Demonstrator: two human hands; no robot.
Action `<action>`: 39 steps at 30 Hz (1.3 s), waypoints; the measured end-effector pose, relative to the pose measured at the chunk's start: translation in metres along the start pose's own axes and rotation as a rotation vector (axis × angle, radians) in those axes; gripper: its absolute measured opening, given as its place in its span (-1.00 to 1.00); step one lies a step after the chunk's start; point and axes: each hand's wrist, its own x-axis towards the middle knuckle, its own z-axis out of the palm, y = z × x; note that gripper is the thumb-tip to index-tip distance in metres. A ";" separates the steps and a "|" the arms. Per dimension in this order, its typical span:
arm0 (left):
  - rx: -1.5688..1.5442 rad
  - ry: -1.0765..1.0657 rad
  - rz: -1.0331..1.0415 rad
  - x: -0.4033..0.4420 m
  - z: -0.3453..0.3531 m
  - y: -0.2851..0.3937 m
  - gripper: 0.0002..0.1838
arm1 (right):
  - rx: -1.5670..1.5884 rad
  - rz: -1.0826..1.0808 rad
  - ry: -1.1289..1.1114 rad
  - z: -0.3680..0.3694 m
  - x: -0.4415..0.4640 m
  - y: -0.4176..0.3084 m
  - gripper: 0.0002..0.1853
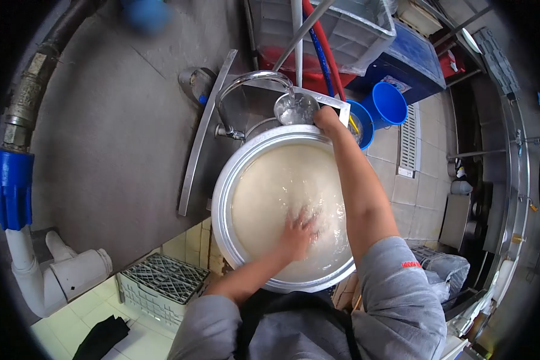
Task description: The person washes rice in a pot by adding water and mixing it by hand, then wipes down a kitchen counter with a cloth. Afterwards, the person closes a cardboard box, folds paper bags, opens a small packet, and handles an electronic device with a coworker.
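Note:
A large round metal pot point(223, 210) holds cloudy, whitish water point(264, 198). My left hand point(300, 233) is dipped into this water with its fingers spread; the fingertips are partly under the surface, and ripples surround them. What lies beneath the water is hidden. Beyond the pot's far rim, my right hand point(327, 119) grips the edge of a small metal bowl point(297, 110). A curved faucet point(246, 78) pours water into that bowl.
The faucet stands at a metal sink point(204, 144) against a grey wall. To the right are blue buckets point(385, 103), a floor drain grate point(408, 141) and a blue bin point(402, 60). A grey plastic crate point(162, 279) sits at lower left, near white pipes point(72, 276).

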 end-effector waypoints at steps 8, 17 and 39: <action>-0.237 -0.262 0.001 -0.057 0.015 0.018 -0.61 | 0.134 0.064 0.000 -0.005 -0.011 -0.009 -0.75; -0.261 0.217 -0.199 -0.047 0.021 -0.044 -0.49 | 0.199 0.128 0.033 -0.033 -0.019 -0.016 -0.76; 0.008 -0.261 0.201 0.018 0.016 -0.010 -0.33 | 1.328 -0.067 -0.100 -0.023 -0.175 0.003 -0.55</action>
